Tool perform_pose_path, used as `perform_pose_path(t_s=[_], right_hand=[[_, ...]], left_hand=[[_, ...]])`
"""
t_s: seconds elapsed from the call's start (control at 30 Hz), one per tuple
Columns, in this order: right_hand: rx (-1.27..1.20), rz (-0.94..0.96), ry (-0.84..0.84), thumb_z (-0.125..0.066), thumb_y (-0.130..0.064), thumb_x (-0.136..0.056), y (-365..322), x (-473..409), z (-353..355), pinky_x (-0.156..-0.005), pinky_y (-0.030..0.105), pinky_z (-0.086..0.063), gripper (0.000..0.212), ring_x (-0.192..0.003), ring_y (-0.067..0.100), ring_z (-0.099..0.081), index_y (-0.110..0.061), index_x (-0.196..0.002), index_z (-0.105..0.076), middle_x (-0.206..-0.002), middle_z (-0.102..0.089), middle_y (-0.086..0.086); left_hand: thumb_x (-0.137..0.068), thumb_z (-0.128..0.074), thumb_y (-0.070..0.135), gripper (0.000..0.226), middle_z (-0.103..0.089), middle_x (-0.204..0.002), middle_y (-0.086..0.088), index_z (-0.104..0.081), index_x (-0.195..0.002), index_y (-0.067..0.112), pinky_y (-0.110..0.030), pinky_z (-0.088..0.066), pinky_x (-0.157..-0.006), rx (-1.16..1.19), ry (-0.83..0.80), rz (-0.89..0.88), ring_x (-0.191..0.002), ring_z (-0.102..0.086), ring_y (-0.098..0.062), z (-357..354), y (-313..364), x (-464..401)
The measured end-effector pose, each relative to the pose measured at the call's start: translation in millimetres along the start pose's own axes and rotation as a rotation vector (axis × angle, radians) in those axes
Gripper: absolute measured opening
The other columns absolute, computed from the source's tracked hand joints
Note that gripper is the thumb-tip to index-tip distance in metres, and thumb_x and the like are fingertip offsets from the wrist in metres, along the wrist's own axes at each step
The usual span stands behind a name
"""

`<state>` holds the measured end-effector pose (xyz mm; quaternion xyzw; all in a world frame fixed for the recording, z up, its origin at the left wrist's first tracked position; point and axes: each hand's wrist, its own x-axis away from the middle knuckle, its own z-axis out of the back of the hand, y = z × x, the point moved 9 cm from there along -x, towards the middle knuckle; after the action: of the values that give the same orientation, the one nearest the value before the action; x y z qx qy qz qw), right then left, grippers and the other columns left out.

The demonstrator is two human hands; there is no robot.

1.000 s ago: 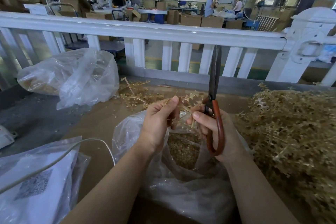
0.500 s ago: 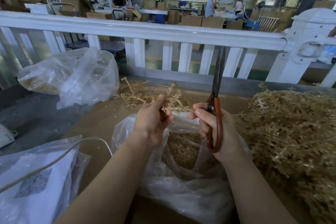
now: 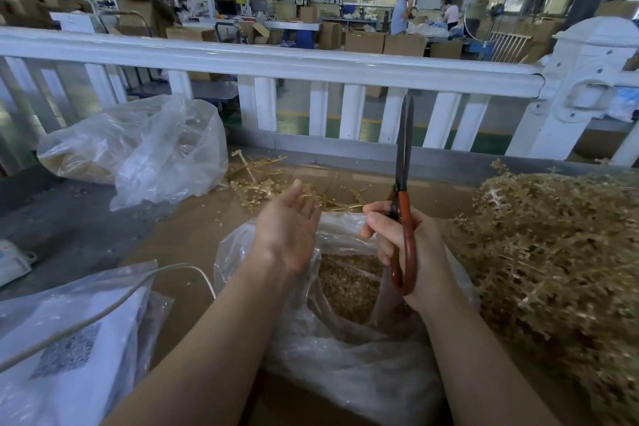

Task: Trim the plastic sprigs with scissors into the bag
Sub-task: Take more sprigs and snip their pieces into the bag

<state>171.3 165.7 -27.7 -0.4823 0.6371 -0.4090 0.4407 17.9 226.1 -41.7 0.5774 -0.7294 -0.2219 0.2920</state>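
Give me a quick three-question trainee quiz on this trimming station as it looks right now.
1. True or false: the left hand holds a sprig.
2. Which hand grips the scissors? A) left B) right C) both
3. Fill in: the big pile of untrimmed sprigs lies to the ____ of the open bag.

Key: 1 false, its fingers are straight and empty; 2 B; 3 right.
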Motion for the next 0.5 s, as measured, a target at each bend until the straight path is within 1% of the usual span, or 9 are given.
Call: perform_pose_path(t_s=[0.07,0.13,0.17,0.23,0.27,0.33,0.4,0.47,0.5], right_hand=[[-0.006,0.001,0.032,-0.074,-0.019,-0.075,-0.9,0.6,2.8,-0.046,0.02,-0.036,0.021,-0.046,0.012,-0.041,-0.007,-0.093,-0.073,-0.072,-0.068,0.012],[-0.01,0.022,0.069,-0.072,-0.013,-0.082,-2.9,0.9,5.4,-0.045,0.02,-0.035,0.013,-0.045,0.011,-0.042,-0.006,-0.093,-0.072,-0.069,-0.066,0.01],[-0.009,0.038,0.098,-0.07,-0.01,-0.086,-4.4,1.0,7.2,-0.044,0.019,-0.036,0.007,-0.044,0.01,-0.044,-0.007,-0.092,-0.072,-0.067,-0.065,0.009],[-0.018,0.087,0.185,-0.069,-0.006,-0.088,-8.0,2.6,12.8,-0.045,0.017,-0.039,0.003,-0.046,0.007,-0.049,-0.009,-0.088,-0.071,-0.065,-0.064,0.005],[-0.014,0.123,0.237,-0.069,-0.005,-0.088,-10.7,4.2,16.8,-0.046,0.016,-0.041,0.005,-0.047,0.007,-0.052,-0.01,-0.087,-0.07,-0.064,-0.062,0.004],[0.041,0.211,0.335,-0.068,-0.005,-0.09,-17.2,8.6,25.1,-0.049,0.017,-0.042,0.005,-0.051,0.008,-0.053,-0.009,-0.088,-0.069,-0.063,-0.06,0.002],[0.088,0.293,0.398,-0.067,-0.005,-0.092,-23.5,14.1,28.4,-0.052,0.02,-0.042,0.004,-0.055,0.013,-0.052,-0.008,-0.089,-0.069,-0.065,-0.058,0.004],[0.141,0.352,0.466,-0.068,-0.006,-0.092,-28.4,18.7,31.0,-0.059,0.024,-0.047,0.007,-0.063,0.016,-0.056,-0.012,-0.088,-0.069,-0.069,-0.06,0.003],[0.173,0.371,0.496,-0.069,-0.006,-0.092,-30.7,20.3,31.3,-0.064,0.024,-0.05,0.009,-0.067,0.014,-0.059,-0.014,-0.088,-0.07,-0.071,-0.062,-0.001]], left_hand=[[-0.1,-0.052,0.015,0.052,-0.045,-0.148,-0.008,-0.035,-0.149,0.011,-0.033,-0.037,-0.112,-0.511,0.001,-0.062,-0.132,-0.046,-0.02,-4.6,-0.3,1.1],[-0.099,-0.054,0.016,0.045,-0.056,-0.137,-0.004,-0.046,-0.143,0.016,-0.023,-0.045,-0.092,-1.045,-0.065,-0.14,-0.107,-0.057,-0.01,-20.1,0.0,0.5],[-0.099,-0.053,0.016,0.037,-0.06,-0.131,-0.003,-0.054,-0.136,0.016,-0.021,-0.045,-0.085,-1.256,-0.149,-0.179,-0.099,-0.058,-0.007,-33.1,-4.0,-0.4],[-0.099,-0.051,0.015,0.028,-0.067,-0.122,-0.003,-0.066,-0.123,0.016,-0.026,-0.046,-0.085,-1.552,-0.309,-0.287,-0.102,-0.061,-0.014,-61.6,-11.7,-0.9],[-0.099,-0.051,0.014,0.026,-0.069,-0.117,-0.004,-0.069,-0.118,0.015,-0.028,-0.046,-0.085,-1.621,-0.368,-0.338,-0.105,-0.062,-0.018,-75.2,-14.3,-0.1],[-0.097,-0.051,0.009,0.027,-0.071,-0.112,-0.006,-0.071,-0.114,0.012,-0.031,-0.047,-0.088,-1.579,-0.486,-0.37,-0.105,-0.063,-0.022,-97.3,-22.5,1.5],[-0.094,-0.051,0.005,0.025,-0.072,-0.104,-0.008,-0.072,-0.109,0.009,-0.038,-0.05,-0.093,-1.491,-0.586,-0.308,-0.101,-0.065,-0.023,-110.3,-37.1,3.1],[-0.093,-0.053,0.005,0.018,-0.071,-0.087,-0.011,-0.07,-0.091,0.004,-0.043,-0.053,-0.088,-1.441,-0.612,-0.246,-0.087,-0.066,-0.026,-114.1,-53.4,-2.4],[-0.094,-0.053,0.007,0.018,-0.07,-0.085,-0.014,-0.068,-0.086,0.002,-0.044,-0.053,-0.086,-1.429,-0.61,-0.222,-0.083,-0.065,-0.028,-112.4,-61.9,-7.4]])
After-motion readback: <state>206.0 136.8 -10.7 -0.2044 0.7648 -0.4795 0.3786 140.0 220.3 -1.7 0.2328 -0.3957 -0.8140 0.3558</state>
